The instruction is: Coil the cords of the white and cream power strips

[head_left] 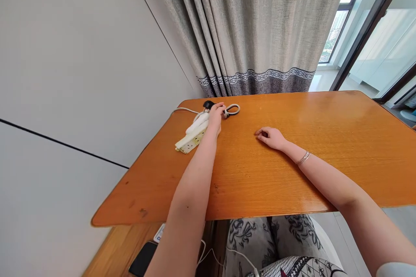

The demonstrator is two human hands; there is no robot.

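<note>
Toward the far left of the wooden table (312,151), my left hand (216,115) reaches forward with its fingers closed over the far end of a white power strip (191,140). Its sockets face the near side. A black plug (208,104) lies just beyond my knuckles, and a looped grey-and-black cable (233,110) comes out at the right of my fingers. The exact grip under the palm is hidden. My right hand (272,138) rests on the tabletop to the right, fingers loosely bent, with a gap at the thumb and nothing held.
A white wall (97,73) borders the table's left side, and a grey curtain (269,26) hangs behind it. Below the near edge, a dark phone (144,259) lies on a wooden surface at left. A white cable (240,253) runs across my lap.
</note>
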